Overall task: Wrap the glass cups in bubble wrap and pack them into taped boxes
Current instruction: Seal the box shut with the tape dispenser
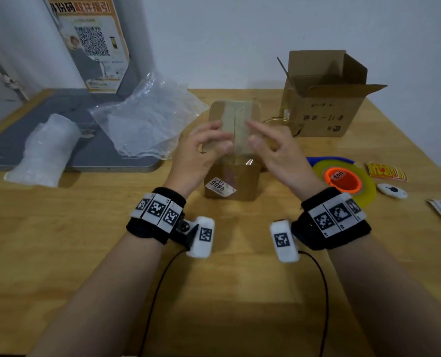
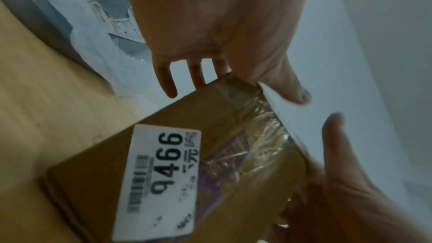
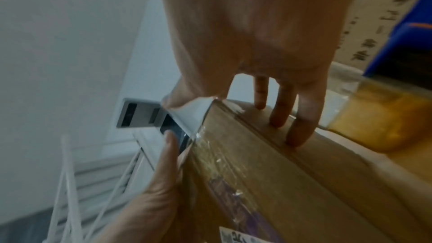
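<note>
A small cardboard box (image 1: 232, 181) with a white "9466" label (image 2: 161, 176) stands on the table in front of me. A strip of clear tape (image 1: 236, 119) runs along its top seam and down the front. My left hand (image 1: 209, 145) lies on the top left of the box with fairly straight fingers (image 2: 166, 80). My right hand (image 1: 263, 143) rests its fingertips (image 3: 301, 132) on the top right, thumb near the tape. An empty glass cup (image 1: 284, 124) stands just behind the box on the right and shows as amber glass (image 3: 378, 117) in the right wrist view.
A larger open cardboard box (image 1: 325, 104) stands at the back right. A yellow tape roll with an orange core (image 1: 343, 181) lies to the right. Loose bubble wrap (image 1: 147, 119) and a wrapped bundle (image 1: 46, 148) lie on a grey mat (image 1: 90, 153) at the left.
</note>
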`<state>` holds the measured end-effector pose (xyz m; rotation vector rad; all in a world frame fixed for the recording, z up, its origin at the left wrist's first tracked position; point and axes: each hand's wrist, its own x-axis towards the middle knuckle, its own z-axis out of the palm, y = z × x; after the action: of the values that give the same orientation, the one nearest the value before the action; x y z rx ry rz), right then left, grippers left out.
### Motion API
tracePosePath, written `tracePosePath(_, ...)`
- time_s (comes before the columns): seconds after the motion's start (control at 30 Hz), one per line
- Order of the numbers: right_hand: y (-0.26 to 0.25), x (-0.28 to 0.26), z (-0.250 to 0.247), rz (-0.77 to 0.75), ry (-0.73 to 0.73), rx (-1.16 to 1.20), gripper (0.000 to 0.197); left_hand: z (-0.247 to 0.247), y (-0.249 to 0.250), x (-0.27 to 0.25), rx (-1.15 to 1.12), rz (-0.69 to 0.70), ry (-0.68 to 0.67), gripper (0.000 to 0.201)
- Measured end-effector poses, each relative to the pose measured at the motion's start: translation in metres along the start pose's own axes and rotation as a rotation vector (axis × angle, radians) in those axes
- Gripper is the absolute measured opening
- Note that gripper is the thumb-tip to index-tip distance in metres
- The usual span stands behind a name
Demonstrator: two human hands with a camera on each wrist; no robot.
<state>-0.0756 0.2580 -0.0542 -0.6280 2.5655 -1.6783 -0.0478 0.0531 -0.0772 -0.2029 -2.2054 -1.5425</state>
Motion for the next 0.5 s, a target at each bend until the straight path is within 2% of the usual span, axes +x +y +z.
tracePosePath(0.07,0.0,0.004,0.002,-0.015,-0.046,-0.086,0.056,-0.002,-0.002,0.003,-0.003,0.018,-0.058,0.032)
tracePosePath(0.2,0.007,0.008,-0.002,-0.033,-0.059,-0.091,0.068,-0.008,-0.005,0.003,-0.034,0.027,-0.102,0.045)
tracePosePath(0.37,0.014,0.012,-0.011,-0.015,-0.093,-0.01,0.071,-0.02,-0.012,0.005,-0.145,-0.04,-0.122,0.049)
tracePosePath(0.5,0.016,0.009,-0.016,0.02,-0.088,0.093,0.068,-0.021,-0.019,0.004,-0.16,-0.012,-0.114,0.039)
